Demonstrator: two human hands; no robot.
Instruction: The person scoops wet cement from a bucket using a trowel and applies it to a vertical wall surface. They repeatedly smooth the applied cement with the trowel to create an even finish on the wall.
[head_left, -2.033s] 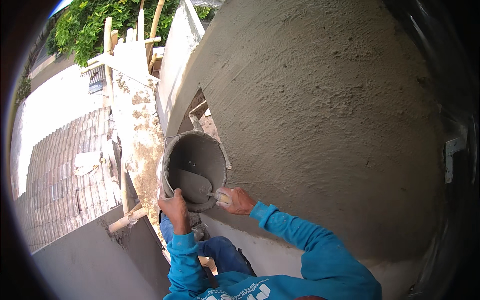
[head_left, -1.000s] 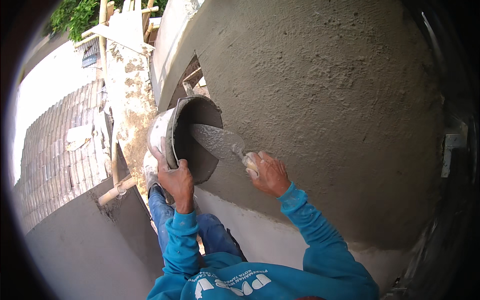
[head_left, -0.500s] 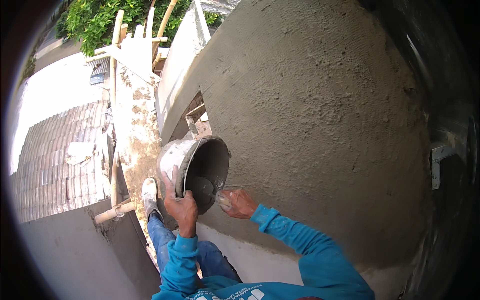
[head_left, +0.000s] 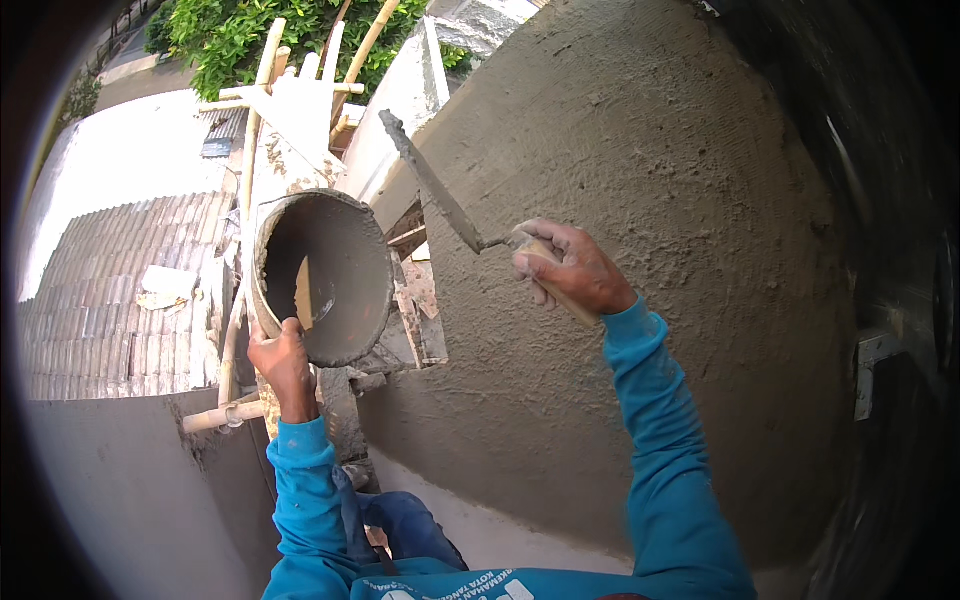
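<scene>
My left hand (head_left: 283, 362) grips the lower rim of a mortar-smeared bucket (head_left: 358, 255), thumb over the edge. The bucket tilts with its mouth toward me, and a wedge of sunlight falls inside it. My right hand (head_left: 578, 268) is closed around the pale handle of a trowel (head_left: 436, 192), right of the bucket. The trowel's blade appears nearly edge-on, coated in grey mortar, pointing up and left. Behind it lies a wall (head_left: 650, 230) of wet grey plaster, rough in the middle; whether the blade touches it I cannot tell.
At left stands bamboo scaffolding (head_left: 247, 170) with a mortar-spattered plank, above a tiled roof (head_left: 130, 290). A triangular opening (head_left: 415, 290) cuts into the wall behind the bucket. Leafy branches (head_left: 240, 40) show at the top, and a pale metal bracket (head_left: 870, 375) at far right.
The trowel has come out of the bucket and risen up and right in my right hand. My left hand has shifted the bucket left and upward, its mouth turning more toward me.
</scene>
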